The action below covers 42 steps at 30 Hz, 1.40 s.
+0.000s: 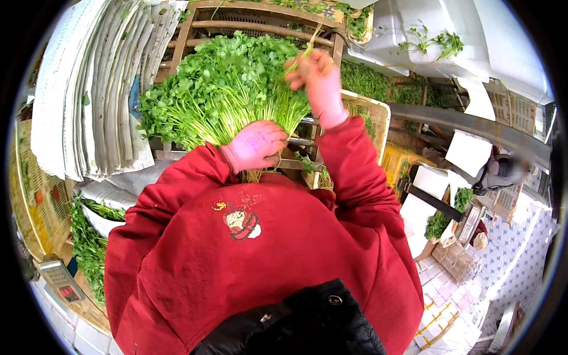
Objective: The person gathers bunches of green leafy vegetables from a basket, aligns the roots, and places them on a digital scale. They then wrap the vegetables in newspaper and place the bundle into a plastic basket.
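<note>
A large, fanned-out bunch of leafy green herb, apparently coriander [230,75], lies before me with its leaves facing away and its pale stems towards my body. Across the stems, near the root end, my left hand [255,145] grips the bunch. Thin roots [252,175] stick out below that hand. Up at the right edge of the leaves, my right hand [317,80] pinches a thin yellowish stalk [312,42], its end pointing up and away. The right fingers are slightly blurred. Beneath the bunch is a brown slatted frame [262,27].
At left stands a thick stack of newspapers [88,88]. Wrapped greens [88,248] and a digital scale [62,282] sit below it. To the right are a cream plastic crate [379,120], white foam boxes [435,26] with loose sprigs, and a metal rail [470,124].
</note>
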Each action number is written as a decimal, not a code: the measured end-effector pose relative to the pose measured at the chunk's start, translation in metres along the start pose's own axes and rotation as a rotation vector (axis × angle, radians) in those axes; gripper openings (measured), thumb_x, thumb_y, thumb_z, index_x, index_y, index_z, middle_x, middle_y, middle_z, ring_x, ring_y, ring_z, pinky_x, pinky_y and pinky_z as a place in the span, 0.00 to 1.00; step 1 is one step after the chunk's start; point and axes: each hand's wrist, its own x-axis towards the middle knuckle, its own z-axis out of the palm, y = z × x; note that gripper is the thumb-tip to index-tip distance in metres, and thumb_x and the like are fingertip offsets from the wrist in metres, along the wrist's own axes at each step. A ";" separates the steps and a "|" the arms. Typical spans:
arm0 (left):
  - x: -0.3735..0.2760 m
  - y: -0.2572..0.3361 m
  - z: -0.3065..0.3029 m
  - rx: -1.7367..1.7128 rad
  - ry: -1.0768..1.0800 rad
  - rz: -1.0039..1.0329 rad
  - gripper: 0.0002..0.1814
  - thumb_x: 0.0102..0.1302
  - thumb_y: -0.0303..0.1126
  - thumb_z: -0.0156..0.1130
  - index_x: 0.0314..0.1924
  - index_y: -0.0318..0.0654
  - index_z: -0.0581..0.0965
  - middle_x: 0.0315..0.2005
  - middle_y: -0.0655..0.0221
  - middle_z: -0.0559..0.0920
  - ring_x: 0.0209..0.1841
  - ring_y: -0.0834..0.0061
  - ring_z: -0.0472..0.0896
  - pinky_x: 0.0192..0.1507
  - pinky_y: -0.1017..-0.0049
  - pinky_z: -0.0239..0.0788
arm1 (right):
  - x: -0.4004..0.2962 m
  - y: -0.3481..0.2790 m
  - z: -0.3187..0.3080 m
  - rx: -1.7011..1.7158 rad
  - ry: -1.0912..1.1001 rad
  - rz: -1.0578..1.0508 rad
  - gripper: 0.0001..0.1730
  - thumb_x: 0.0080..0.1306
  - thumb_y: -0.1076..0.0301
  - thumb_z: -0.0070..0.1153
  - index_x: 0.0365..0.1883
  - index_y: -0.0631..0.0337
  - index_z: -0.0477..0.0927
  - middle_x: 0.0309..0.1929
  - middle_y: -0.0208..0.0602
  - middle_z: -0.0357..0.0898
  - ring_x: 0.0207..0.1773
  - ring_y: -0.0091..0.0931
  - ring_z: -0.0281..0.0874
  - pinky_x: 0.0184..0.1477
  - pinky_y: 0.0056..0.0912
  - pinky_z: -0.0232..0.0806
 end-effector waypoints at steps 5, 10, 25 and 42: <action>0.000 0.001 -0.002 0.020 -0.028 -0.002 0.18 0.57 0.39 0.69 0.47 0.45 0.81 0.51 0.72 0.82 0.58 0.66 0.78 0.64 0.62 0.68 | 0.109 -0.060 -0.075 0.315 -0.163 -0.635 0.19 0.74 0.67 0.54 0.60 0.64 0.71 0.46 0.41 0.83 0.42 0.34 0.81 0.46 0.32 0.74; -0.009 -0.001 -0.043 -0.087 0.159 0.056 0.09 0.59 0.35 0.68 0.40 0.44 0.84 0.46 0.71 0.86 0.52 0.68 0.82 0.67 0.59 0.66 | 0.065 -0.104 -0.093 0.479 0.274 -0.324 0.17 0.73 0.71 0.53 0.58 0.66 0.76 0.51 0.47 0.82 0.47 0.30 0.85 0.38 0.31 0.81; -0.049 0.003 -0.133 0.237 0.450 -0.323 0.18 0.57 0.24 0.65 0.49 0.41 0.84 0.53 0.66 0.85 0.64 0.58 0.77 0.71 0.52 0.58 | -0.099 0.044 -0.056 -1.069 -0.015 -0.424 0.27 0.61 0.66 0.63 0.61 0.49 0.78 0.47 0.42 0.80 0.45 0.40 0.80 0.46 0.42 0.73; -0.132 -0.091 -0.070 0.404 0.104 -0.145 0.52 0.32 0.39 0.75 0.67 0.57 0.72 0.69 0.64 0.70 0.72 0.49 0.65 0.73 0.42 0.50 | 0.027 0.088 -0.006 -1.458 -0.503 -1.132 0.39 0.56 0.75 0.54 0.66 0.27 0.73 0.68 0.37 0.71 0.69 0.40 0.69 0.72 0.58 0.56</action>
